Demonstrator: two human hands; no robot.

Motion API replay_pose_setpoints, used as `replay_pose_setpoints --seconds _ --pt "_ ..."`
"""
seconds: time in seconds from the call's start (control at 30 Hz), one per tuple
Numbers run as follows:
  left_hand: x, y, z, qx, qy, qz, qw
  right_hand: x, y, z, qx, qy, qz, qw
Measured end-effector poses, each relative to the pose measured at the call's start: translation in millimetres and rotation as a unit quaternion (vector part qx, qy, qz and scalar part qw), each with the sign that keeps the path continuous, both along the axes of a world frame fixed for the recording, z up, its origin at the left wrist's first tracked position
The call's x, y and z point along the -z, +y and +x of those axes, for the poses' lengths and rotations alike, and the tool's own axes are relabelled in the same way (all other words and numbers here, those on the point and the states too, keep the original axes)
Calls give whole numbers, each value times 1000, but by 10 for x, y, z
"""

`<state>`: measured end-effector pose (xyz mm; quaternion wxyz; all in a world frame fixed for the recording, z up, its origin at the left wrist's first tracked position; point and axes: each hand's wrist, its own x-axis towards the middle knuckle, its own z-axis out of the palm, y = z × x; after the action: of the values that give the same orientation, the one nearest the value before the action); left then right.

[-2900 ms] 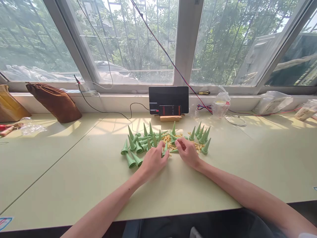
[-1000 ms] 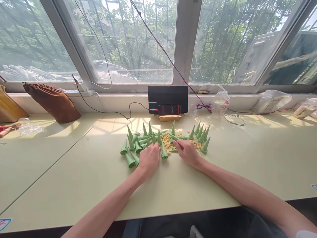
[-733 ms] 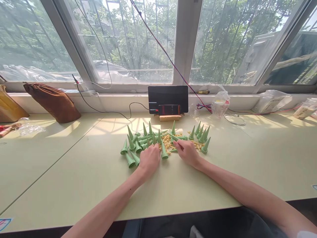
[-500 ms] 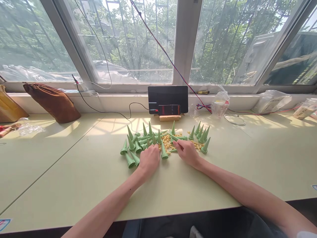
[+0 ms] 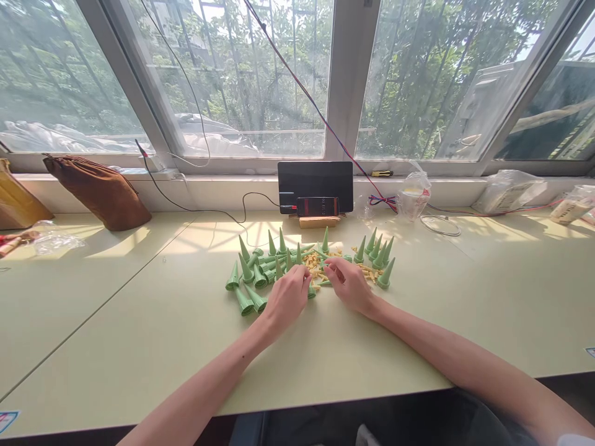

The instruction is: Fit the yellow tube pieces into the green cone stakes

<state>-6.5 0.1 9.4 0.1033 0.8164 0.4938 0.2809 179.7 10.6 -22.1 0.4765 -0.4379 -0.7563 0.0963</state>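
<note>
My left hand [image 5: 289, 295] is closed in a pinch at the front of a pile of small yellow plastic pieces [image 5: 314, 266]. What its fingertips hold, if anything, is hidden. It partly covers a lying green spike [image 5: 312, 295]. Across the pile, my right hand [image 5: 351, 286] has curled fingers around a green plastic spike [image 5: 321, 253], which points up and left and is mostly hidden. Several hollow green spikes [image 5: 245, 302] lie or stand to the left. More green spikes [image 5: 385, 272] stand upright on the right.
Behind the pile, a phone [image 5: 318, 205] leans against a black tablet [image 5: 315, 176] on a small stand. A brown pouch [image 5: 102, 195] is at the back left. A bagged cup [image 5: 414, 197] and a coiled white cable [image 5: 440, 225] are at the back right.
My left hand has moved right, now covering much of the lying spike in front of the pile. My right hand has stayed nearly in place, with its fingers shifted slightly.
</note>
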Motion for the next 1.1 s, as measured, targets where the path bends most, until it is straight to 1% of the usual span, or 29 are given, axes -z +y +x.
replay_pose_setpoints --seconds 0.3,0.43,0.6,0.8,0.97,1.1 --pt "53 4 -7 52 -21 -3 998 -6 -24 -3 -118 -26 8 993" --pt "57 -2 0 71 -35 -11 997 -11 -16 4 -146 -25 10 989" --pt "49 -11 7 75 -50 -11 996 -1 0 5 -142 -18 2 990" --pt "50 -13 9 63 -23 -2 998 -8 -12 1 -110 5 -17 994" --pt "67 -4 4 72 -23 5 997 -3 -19 0 -93 1 -15 996" --pt "57 -4 9 80 -34 7 996 10 -12 -1 -92 3 -18 996"
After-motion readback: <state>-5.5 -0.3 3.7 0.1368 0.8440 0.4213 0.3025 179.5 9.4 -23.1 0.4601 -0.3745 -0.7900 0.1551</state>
